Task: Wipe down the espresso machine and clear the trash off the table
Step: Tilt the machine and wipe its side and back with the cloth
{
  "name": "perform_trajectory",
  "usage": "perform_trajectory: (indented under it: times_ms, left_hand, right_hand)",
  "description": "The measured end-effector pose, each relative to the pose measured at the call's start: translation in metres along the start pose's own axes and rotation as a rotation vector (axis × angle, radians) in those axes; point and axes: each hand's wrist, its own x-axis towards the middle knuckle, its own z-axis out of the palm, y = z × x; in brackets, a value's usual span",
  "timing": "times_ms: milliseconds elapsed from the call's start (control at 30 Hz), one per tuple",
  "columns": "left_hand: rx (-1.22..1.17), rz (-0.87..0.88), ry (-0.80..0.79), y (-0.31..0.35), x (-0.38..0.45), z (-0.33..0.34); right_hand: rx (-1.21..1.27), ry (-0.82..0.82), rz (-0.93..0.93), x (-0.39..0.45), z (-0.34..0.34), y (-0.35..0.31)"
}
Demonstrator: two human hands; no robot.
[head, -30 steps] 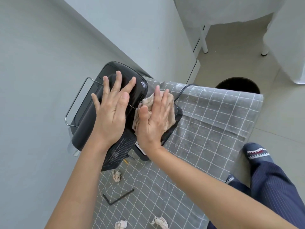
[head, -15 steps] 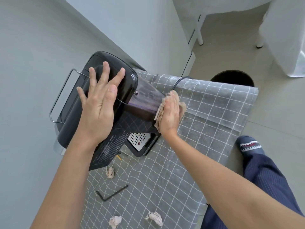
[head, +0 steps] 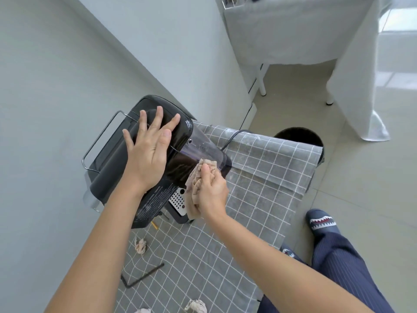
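Nearest me, at 6 o'clock, crumpled tissue wads (head: 195, 306) sat at the bench (head: 259, 190) edge, uncleared. Another wad (head: 140, 245) lay at 7 o'clock beside a black hex key (head: 142, 276). My right hand (head: 212, 195) was curled tight around a beige cloth (head: 198, 188), pressing it on the espresso machine (head: 140, 168) at its right flank near the perforated drip tray (head: 178, 199). My left hand (head: 149, 152) lay flat, fingers spread, palm down on the machine's top, bracing it. The machine's long axis ran from 7 toward 1 o'clock; unwiped side panel and clear water tank (head: 203, 147) lay up toward 1 from the cloth, so I judged the right hand nearer for that stroke. Farther, at 2 o'clock, a dark trash bin (head: 297, 136) stood on the floor just past the bench end.
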Motion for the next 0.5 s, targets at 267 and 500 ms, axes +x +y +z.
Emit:
perform_trajectory:
  times_ms: [267, 500]
  left_hand:
    - [0.021, 0.000, 0.007, 0.000, 0.000, -0.001]
    - [0.088, -0.001, 0.038, -0.002, -0.002, -0.001]
  right_hand:
    - [-0.576, -0.275, -0.375, 0.012, -0.090, -0.003]
    - [-1.292, -0.575, -0.377, 0.054, -0.103, -0.026]
